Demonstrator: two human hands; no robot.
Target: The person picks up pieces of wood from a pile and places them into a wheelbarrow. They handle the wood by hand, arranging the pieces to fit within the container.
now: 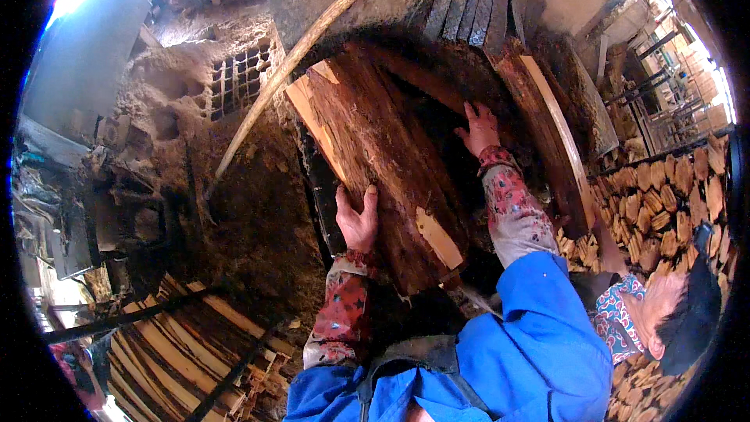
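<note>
A wide, bark-covered wood slab (383, 141) with pale cut edges lies slanted in front of me. My left hand (358, 224) is closed on its left edge, thumb on the bark side and fingers at the outer edge. My right hand (478, 130) reaches into the dark gap right of the slab. Its fingers are spread and nothing is in them. Close to its fingertips is a dark brown board (426, 82); whether they touch cannot be made out. Farther right stands another long bark-edged slab (543, 129) with a pale edge.
A pale curved pole (301, 51) leans at the left, beside a metal grate (240, 78). Long wood strips (168, 348) lie between dark bars at the lower left. Stacked split wood (664, 199) fills the right side. Another person (625, 316) is close on my right.
</note>
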